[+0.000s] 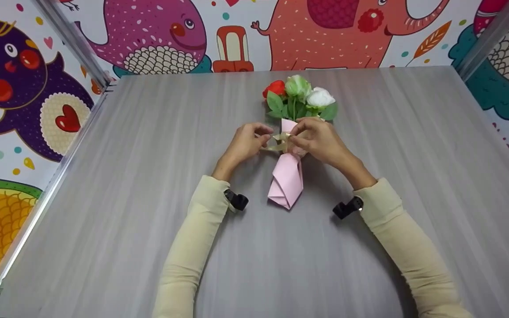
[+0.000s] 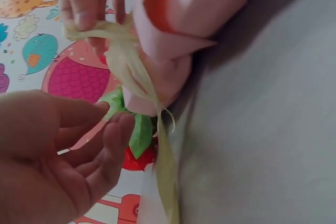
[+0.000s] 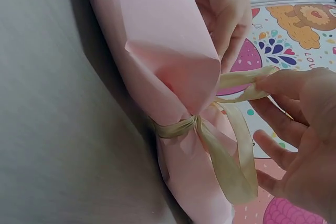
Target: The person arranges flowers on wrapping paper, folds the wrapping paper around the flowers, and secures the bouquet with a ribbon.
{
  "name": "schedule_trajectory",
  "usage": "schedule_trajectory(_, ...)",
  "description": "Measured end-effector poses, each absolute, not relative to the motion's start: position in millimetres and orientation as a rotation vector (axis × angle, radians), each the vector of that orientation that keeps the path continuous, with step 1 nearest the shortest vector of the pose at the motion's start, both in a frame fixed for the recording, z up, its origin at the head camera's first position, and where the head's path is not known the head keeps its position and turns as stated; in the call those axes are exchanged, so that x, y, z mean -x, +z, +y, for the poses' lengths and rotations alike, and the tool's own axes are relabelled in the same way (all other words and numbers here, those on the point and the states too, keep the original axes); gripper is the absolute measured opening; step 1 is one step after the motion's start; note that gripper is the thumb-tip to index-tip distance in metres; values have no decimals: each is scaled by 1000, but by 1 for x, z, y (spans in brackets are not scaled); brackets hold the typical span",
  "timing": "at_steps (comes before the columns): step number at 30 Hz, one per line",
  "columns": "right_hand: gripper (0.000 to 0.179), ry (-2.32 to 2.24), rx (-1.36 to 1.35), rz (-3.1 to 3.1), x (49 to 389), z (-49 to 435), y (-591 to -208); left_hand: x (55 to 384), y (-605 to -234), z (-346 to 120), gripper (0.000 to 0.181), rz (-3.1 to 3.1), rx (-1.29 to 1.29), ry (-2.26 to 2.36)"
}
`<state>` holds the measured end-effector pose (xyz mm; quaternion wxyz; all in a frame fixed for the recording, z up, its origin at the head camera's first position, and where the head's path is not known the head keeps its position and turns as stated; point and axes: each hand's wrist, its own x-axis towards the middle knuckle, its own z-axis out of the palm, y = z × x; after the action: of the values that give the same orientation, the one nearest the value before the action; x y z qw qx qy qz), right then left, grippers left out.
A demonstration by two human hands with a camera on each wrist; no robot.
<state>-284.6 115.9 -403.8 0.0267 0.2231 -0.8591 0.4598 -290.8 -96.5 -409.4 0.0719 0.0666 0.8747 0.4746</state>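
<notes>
A bouquet lies on the table, its stems wrapped in pink paper (image 1: pixel 286 181), with a red rose (image 1: pixel 274 89), a green flower (image 1: pixel 298 87) and a white flower (image 1: pixel 320 97) at the far end. A pale gold ribbon (image 3: pixel 176 128) is tied round the paper's narrow waist. My right hand (image 1: pixel 320 139) pinches a loop of this ribbon between thumb and finger, just above the wrap. Beside the ribbon, on the bouquet's left, my left hand (image 1: pixel 248 143) has its fingers loosely bent. In the left wrist view nothing shows between that hand's thumb and fingers (image 2: pixel 107 145); a ribbon tail hangs past them.
The grey table (image 1: pixel 117 212) runs out to both sides of the bouquet. Walls with cartoon animals (image 1: pixel 157 26) stand behind and at the sides, with metal posts (image 1: pixel 77 44) at the corners. A black wrist camera (image 1: pixel 237 201) sits on each cuff.
</notes>
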Motion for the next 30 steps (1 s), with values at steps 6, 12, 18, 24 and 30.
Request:
schedule_trajectory(6, 12, 1431, -672, -2665, 283, 114, -403, 300, -407, -87, 27, 2702, -265, 1300)
schedule_trajectory(12, 12, 1364, -716, -2593, 283, 115, -405, 306, -410, -79, 32, 2731, -320, 1211)
schedule_trajectory(18, 14, 1397, -673, -2624, 282, 115, -405, 309, -415, -78, 28, 2693, -327, 1282)
schedule_trajectory(24, 16, 1422, -620, -2673, 281, 115, -404, 307, -419, -82, 17, 2718, -341, 1286)
schedule_trajectory(30, 13, 1452, -660, -2596, 282, 115, -405, 301, -414, -90, 17, 2791, -241, 1226)
